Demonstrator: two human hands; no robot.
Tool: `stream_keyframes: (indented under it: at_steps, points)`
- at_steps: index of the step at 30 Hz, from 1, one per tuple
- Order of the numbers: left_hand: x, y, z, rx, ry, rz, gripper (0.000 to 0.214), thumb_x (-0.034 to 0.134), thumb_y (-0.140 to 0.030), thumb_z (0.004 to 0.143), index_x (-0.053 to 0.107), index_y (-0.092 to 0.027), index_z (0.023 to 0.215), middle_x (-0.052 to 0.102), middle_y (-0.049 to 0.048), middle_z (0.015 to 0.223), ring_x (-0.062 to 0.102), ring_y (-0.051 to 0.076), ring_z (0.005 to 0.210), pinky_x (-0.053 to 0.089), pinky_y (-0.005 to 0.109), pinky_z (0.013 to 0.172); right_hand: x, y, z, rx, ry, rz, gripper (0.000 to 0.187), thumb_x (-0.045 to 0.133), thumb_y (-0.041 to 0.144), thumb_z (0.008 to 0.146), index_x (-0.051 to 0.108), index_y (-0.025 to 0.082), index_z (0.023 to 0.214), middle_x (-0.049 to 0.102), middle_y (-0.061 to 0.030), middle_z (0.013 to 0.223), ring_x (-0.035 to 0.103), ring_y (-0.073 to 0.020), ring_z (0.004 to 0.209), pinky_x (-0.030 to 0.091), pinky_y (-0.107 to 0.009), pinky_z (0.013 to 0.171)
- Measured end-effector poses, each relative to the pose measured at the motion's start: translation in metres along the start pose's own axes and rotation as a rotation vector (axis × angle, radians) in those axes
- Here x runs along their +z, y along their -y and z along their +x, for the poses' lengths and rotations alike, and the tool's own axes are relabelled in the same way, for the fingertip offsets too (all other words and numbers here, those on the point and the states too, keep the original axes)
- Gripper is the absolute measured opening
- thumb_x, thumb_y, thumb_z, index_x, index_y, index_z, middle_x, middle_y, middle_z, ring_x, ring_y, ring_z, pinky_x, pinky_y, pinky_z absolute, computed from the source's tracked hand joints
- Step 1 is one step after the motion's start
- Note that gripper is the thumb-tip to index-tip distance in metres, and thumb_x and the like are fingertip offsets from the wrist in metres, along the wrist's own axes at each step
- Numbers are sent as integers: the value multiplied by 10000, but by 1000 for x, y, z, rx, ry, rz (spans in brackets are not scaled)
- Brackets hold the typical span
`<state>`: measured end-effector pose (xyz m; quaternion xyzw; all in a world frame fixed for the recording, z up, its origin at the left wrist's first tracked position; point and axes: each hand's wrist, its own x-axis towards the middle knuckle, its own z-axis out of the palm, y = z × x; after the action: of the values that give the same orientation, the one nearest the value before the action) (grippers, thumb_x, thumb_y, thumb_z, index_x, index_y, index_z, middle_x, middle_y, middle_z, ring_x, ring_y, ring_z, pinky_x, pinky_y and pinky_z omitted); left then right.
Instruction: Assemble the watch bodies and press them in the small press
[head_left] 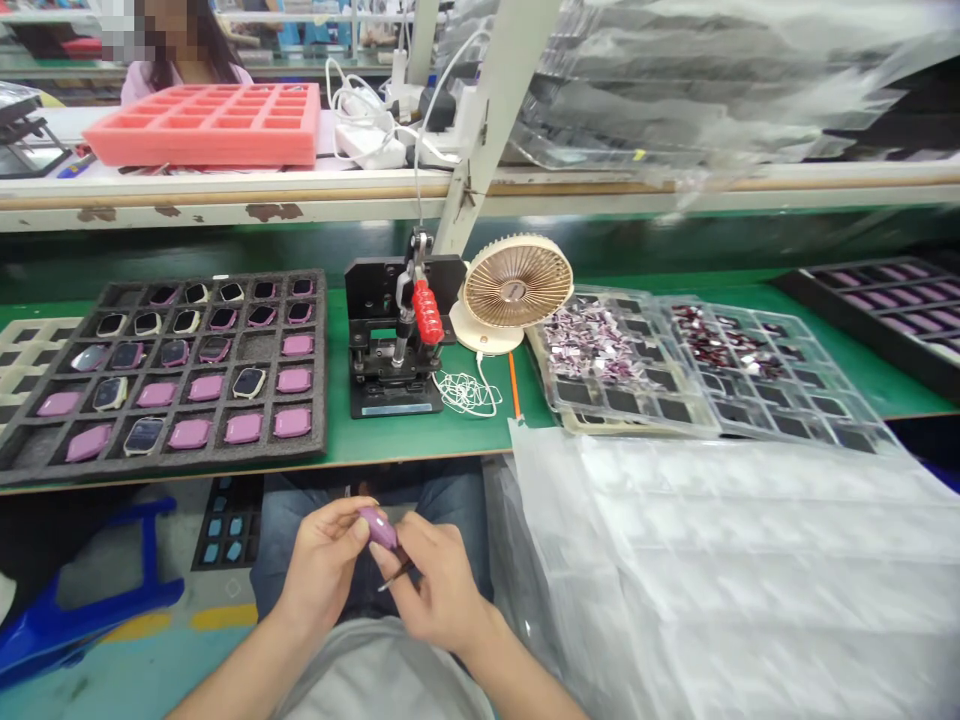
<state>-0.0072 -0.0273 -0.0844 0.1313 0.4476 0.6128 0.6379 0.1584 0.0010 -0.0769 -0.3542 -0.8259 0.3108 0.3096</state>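
Above my lap, my left hand (327, 556) is closed with thumb and fingers around a purple smartwatch case (379, 528). My right hand (441, 582) comes up against the other end of the case with its fingertips. Between its thumb and fingers it grips a thin dark tool (397, 575), its pointed end towards my body; its exact kind is partly hidden by the fingers. On the left of the bench, a black foam tray (327, 400) holds purple cases like this one and watches with dark screens in its compartments.
A black press with a red handle (427, 312) stands mid-bench beside a cream fan (517, 282). Clear trays (832, 405) with small loose parts lie right, behind plastic sheeting (720, 540). An orange stick (514, 385) lies between. A person (184, 65) sits beyond the pink tray (206, 145).
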Motion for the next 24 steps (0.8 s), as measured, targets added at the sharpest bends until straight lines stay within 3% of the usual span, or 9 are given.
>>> stream_keyframes:
  at_steps: [4, 7, 9, 11, 15, 17, 19, 21, 24]
  points:
    - [0, 6, 2, 35, -25, 25, 334, 990, -312, 650, 855, -197, 933, 843, 83, 894, 774, 164, 798, 600, 233, 798, 2, -4, -2, 59, 15, 65, 178, 496, 291, 1055, 544, 211, 903, 567, 6, 782, 523, -142, 691, 289, -305, 621]
    - [1, 6, 3, 106, 12, 234, 285, 898, -329, 798, 837, -227, 1057, 837, 89, 1004, 785, 195, 898, 625, 287, 845, 0, -9, 1, 172, -3, 209, 286, 502, 358, 1065, 518, 208, 822, 510, 19, 749, 469, -132, 669, 276, -298, 620]
    - [1, 4, 4, 289, 79, 511, 345, 829, -294, 876, 784, -264, 1217, 794, 102, 1189, 764, 234, 1055, 633, 352, 921, -3, -13, 5, 321, -34, 440, 407, 511, 464, 1059, 471, 212, 742, 414, 44, 674, 379, -117, 606, 261, -287, 587]
    - [1, 1, 6, 589, 178, 849, 436, 778, -214, 915, 717, -302, 1338, 702, 110, 1373, 705, 260, 1210, 613, 408, 1011, -5, -18, 9, 517, -15, 748, 474, 532, 600, 1018, 493, 214, 746, 322, 79, 609, 265, -98, 533, 216, -270, 523]
    - [-3, -7, 14, 1068, 436, 1280, 567, 640, -23, 955, 595, -247, 1474, 690, 133, 1357, 654, 249, 1280, 584, 433, 1085, -12, -27, 17, 746, 118, 1098, 530, 645, 691, 906, 476, 224, 722, 236, 123, 548, 130, -68, 471, 94, -253, 463]
    - [-2, -12, 21, 1153, 514, 1325, 590, 607, 14, 955, 542, -191, 1505, 717, 145, 1302, 660, 246, 1269, 593, 427, 1076, -20, -31, 23, 761, 188, 1058, 573, 633, 703, 903, 427, 230, 653, 243, 116, 528, 139, -65, 454, 95, -248, 449]
    - [2, -16, 32, 1184, 500, 1334, 535, 593, 6, 966, 566, -191, 1463, 744, 129, 1253, 693, 233, 1207, 613, 407, 1037, -33, -31, 32, 705, 146, 839, 608, 572, 700, 942, 454, 220, 589, 315, 85, 499, 243, -78, 440, 186, -242, 438]
    - [13, -19, 49, 1184, 424, 1338, 437, 580, -24, 988, 618, -215, 1379, 770, 98, 1185, 723, 221, 1129, 625, 403, 998, -53, -28, 50, 580, -88, 502, 587, 533, 632, 1002, 588, 198, 611, 499, 21, 540, 470, -124, 513, 375, -251, 510]
    - [36, -21, 83, 1172, 310, 1364, 271, 580, -96, 1013, 672, -217, 1238, 776, 92, 1184, 712, 249, 1157, 596, 471, 1035, -88, -18, 91, 255, -525, 115, 311, 586, 465, 1035, 776, 218, 1019, 772, -72, 1001, 719, -223, 905, 572, -326, 785]
